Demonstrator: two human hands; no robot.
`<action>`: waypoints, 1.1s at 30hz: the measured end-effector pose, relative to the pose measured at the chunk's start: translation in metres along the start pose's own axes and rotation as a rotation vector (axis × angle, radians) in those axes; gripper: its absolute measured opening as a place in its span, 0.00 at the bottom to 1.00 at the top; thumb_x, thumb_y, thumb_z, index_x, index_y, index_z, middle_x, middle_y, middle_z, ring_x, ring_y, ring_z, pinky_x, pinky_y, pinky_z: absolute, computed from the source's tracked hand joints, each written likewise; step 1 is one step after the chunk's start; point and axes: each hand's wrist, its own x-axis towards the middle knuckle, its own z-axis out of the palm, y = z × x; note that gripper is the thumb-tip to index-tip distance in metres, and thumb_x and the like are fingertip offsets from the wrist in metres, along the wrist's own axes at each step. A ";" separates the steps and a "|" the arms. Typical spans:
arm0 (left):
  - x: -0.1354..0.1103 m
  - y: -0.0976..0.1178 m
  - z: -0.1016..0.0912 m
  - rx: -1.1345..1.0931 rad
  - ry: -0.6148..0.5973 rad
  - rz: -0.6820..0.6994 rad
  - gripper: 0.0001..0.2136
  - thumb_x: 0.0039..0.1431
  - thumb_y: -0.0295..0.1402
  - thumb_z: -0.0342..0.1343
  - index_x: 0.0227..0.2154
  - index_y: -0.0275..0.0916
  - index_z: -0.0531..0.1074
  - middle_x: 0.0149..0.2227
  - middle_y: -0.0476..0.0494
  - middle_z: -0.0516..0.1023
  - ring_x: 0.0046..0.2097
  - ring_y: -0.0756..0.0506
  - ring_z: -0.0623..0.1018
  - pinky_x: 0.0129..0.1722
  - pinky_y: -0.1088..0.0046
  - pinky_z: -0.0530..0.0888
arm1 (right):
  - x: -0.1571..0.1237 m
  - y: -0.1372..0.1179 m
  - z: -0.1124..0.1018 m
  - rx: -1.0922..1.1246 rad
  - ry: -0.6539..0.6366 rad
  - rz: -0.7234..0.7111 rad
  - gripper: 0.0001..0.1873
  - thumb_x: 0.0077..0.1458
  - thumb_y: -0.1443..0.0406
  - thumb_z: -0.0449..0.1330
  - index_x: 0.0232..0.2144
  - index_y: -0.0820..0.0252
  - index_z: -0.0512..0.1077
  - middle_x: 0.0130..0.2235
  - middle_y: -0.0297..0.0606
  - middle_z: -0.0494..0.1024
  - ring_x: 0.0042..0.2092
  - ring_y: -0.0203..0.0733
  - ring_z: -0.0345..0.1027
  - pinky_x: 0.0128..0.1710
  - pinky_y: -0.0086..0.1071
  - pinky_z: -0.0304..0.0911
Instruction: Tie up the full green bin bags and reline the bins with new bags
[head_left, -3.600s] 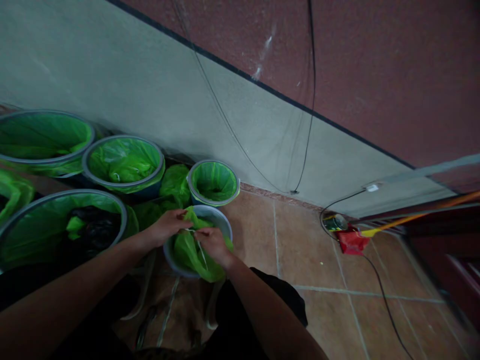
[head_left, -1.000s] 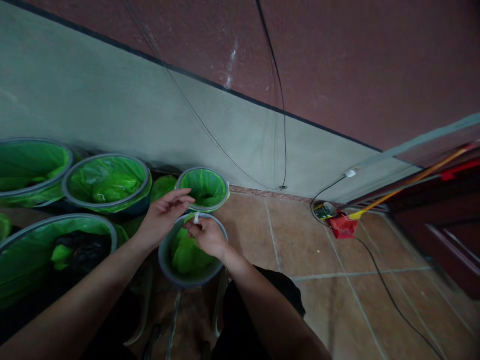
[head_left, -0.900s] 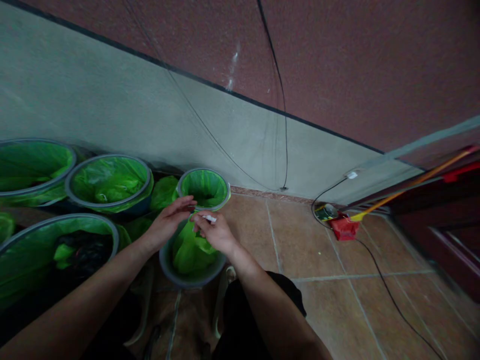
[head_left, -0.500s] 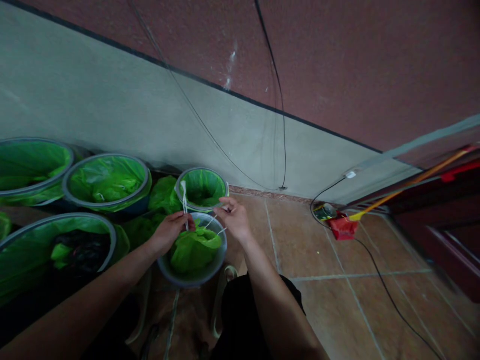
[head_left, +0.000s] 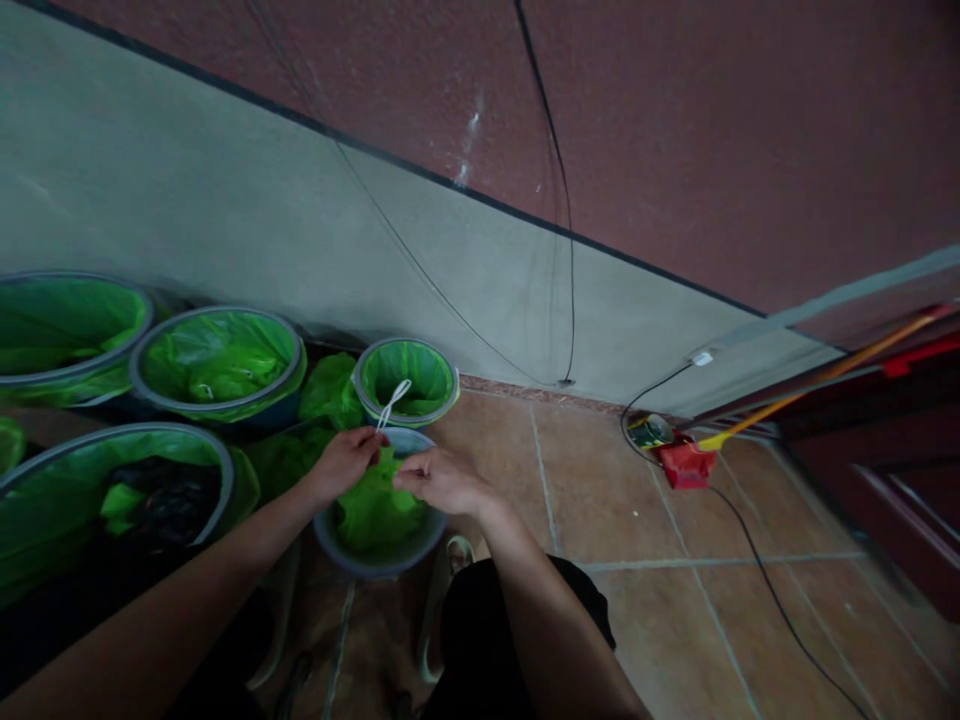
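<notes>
Between my feet stands a grey bin point(head_left: 382, 569), in which a bunched green plastic bag point(head_left: 377, 517) sits. My left hand point(head_left: 349, 463) is closed around the bag's white drawstring point(head_left: 395, 396), whose loop sticks up above the fingers. At the right side of the bag's gathered top, my right hand point(head_left: 439, 480) is pinched on the green plastic. The bag's top edge is partly hidden by both hands.
A small lined bin point(head_left: 454, 392) stands just behind. To the left are larger lined bins point(head_left: 296, 350), one with a black bag point(head_left: 180, 495). At right, a red dustpan point(head_left: 688, 467) and a yellow-handled broom point(head_left: 817, 377) stand near a cable point(head_left: 772, 580) on the tiled floor.
My right hand has let go of the drawstring strands, come down and left, and taken hold of the bag. The white loop in my left hand now leans right.
</notes>
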 end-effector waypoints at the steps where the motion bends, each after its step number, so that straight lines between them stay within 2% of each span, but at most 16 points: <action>1: 0.000 -0.004 0.002 0.031 -0.072 0.031 0.15 0.53 0.44 0.50 0.25 0.39 0.74 0.20 0.51 0.70 0.25 0.49 0.67 0.27 0.73 0.62 | 0.002 -0.002 0.000 0.071 0.027 -0.051 0.12 0.61 0.64 0.59 0.27 0.59 0.77 0.23 0.29 0.72 0.28 0.32 0.65 0.29 0.26 0.55; 5: -0.004 -0.015 0.013 0.057 -0.345 0.161 0.13 0.52 0.42 0.50 0.22 0.40 0.71 0.24 0.48 0.72 0.29 0.47 0.70 0.32 0.72 0.66 | 0.009 0.000 0.001 0.269 0.057 -0.145 0.13 0.62 0.65 0.57 0.26 0.61 0.74 0.24 0.29 0.73 0.28 0.31 0.63 0.30 0.25 0.56; 9: -0.010 -0.014 0.019 0.101 -0.461 0.190 0.11 0.51 0.40 0.51 0.23 0.39 0.72 0.24 0.49 0.70 0.29 0.48 0.68 0.31 0.73 0.65 | 0.018 0.010 0.009 0.440 0.130 -0.110 0.17 0.62 0.62 0.57 0.22 0.61 0.71 0.22 0.29 0.70 0.25 0.30 0.60 0.28 0.25 0.55; 11: -0.010 -0.012 0.019 0.086 -0.462 0.180 0.13 0.53 0.42 0.52 0.27 0.38 0.75 0.24 0.49 0.71 0.29 0.48 0.68 0.31 0.73 0.65 | 0.023 0.015 0.011 0.593 0.252 -0.036 0.16 0.60 0.57 0.58 0.25 0.61 0.72 0.25 0.30 0.71 0.25 0.30 0.61 0.26 0.25 0.56; 14: -0.008 -0.014 0.019 0.040 -0.356 0.111 0.18 0.55 0.48 0.52 0.28 0.38 0.76 0.23 0.49 0.70 0.27 0.48 0.67 0.29 0.73 0.63 | 0.029 0.022 0.010 0.867 0.538 0.109 0.17 0.60 0.51 0.58 0.39 0.59 0.74 0.38 0.35 0.78 0.28 0.32 0.68 0.26 0.25 0.62; 16: -0.006 -0.015 0.017 -0.020 -0.300 0.045 0.20 0.54 0.51 0.53 0.28 0.37 0.77 0.22 0.48 0.70 0.26 0.48 0.67 0.27 0.73 0.62 | 0.031 0.026 0.009 0.911 0.631 0.174 0.20 0.62 0.50 0.54 0.47 0.57 0.73 0.45 0.38 0.78 0.31 0.33 0.71 0.27 0.25 0.64; 18: -0.007 -0.015 0.016 -0.096 -0.282 -0.030 0.22 0.53 0.53 0.54 0.28 0.36 0.77 0.22 0.49 0.70 0.25 0.49 0.66 0.26 0.73 0.61 | 0.030 0.028 0.010 0.777 0.573 0.197 0.19 0.65 0.53 0.52 0.49 0.55 0.73 0.45 0.37 0.78 0.28 0.31 0.70 0.25 0.25 0.63; 22: -0.011 -0.008 0.015 -0.224 -0.266 -0.129 0.22 0.48 0.54 0.58 0.25 0.36 0.76 0.21 0.49 0.70 0.24 0.51 0.66 0.25 0.75 0.60 | 0.023 0.023 0.016 0.376 0.268 0.171 0.15 0.67 0.61 0.50 0.47 0.55 0.75 0.38 0.33 0.79 0.24 0.29 0.66 0.27 0.25 0.62; 24: -0.012 -0.005 0.014 -0.278 -0.229 -0.153 0.21 0.47 0.53 0.60 0.23 0.36 0.74 0.21 0.48 0.71 0.23 0.52 0.65 0.24 0.75 0.59 | 0.020 0.017 0.019 0.192 0.194 0.146 0.14 0.66 0.63 0.51 0.42 0.57 0.77 0.35 0.33 0.78 0.26 0.32 0.67 0.30 0.26 0.62; 26: -0.012 -0.003 0.012 -0.309 -0.184 -0.167 0.18 0.45 0.50 0.61 0.23 0.36 0.75 0.22 0.48 0.74 0.22 0.52 0.65 0.23 0.75 0.59 | 0.018 0.012 0.019 0.031 0.193 0.136 0.12 0.63 0.64 0.54 0.34 0.58 0.78 0.32 0.33 0.77 0.31 0.34 0.68 0.33 0.27 0.62; 28: -0.010 -0.002 0.009 -0.272 -0.143 -0.168 0.16 0.45 0.46 0.61 0.24 0.36 0.77 0.22 0.48 0.74 0.22 0.52 0.64 0.23 0.75 0.60 | 0.016 0.010 0.018 -0.041 0.190 0.148 0.12 0.61 0.65 0.56 0.30 0.57 0.78 0.28 0.33 0.76 0.32 0.36 0.68 0.33 0.27 0.61; 30: -0.008 -0.001 0.005 -0.150 -0.121 -0.143 0.13 0.44 0.43 0.61 0.25 0.37 0.79 0.18 0.51 0.71 0.21 0.50 0.64 0.23 0.75 0.60 | 0.015 0.011 0.017 -0.044 0.130 0.160 0.12 0.60 0.64 0.57 0.27 0.57 0.78 0.25 0.33 0.75 0.30 0.36 0.68 0.32 0.27 0.60; 32: -0.008 0.001 0.002 0.007 -0.125 -0.060 0.10 0.45 0.40 0.60 0.25 0.39 0.80 0.15 0.52 0.68 0.21 0.49 0.65 0.23 0.74 0.60 | 0.014 0.012 0.017 -0.072 0.083 0.182 0.12 0.58 0.65 0.59 0.24 0.57 0.78 0.24 0.34 0.75 0.30 0.38 0.69 0.32 0.28 0.61; 33: -0.008 0.003 0.001 0.083 -0.141 0.005 0.09 0.46 0.39 0.60 0.25 0.40 0.80 0.16 0.52 0.69 0.22 0.48 0.67 0.24 0.74 0.62 | 0.014 0.013 0.017 -0.102 0.098 0.198 0.11 0.58 0.66 0.59 0.25 0.56 0.78 0.26 0.35 0.77 0.32 0.39 0.70 0.33 0.29 0.62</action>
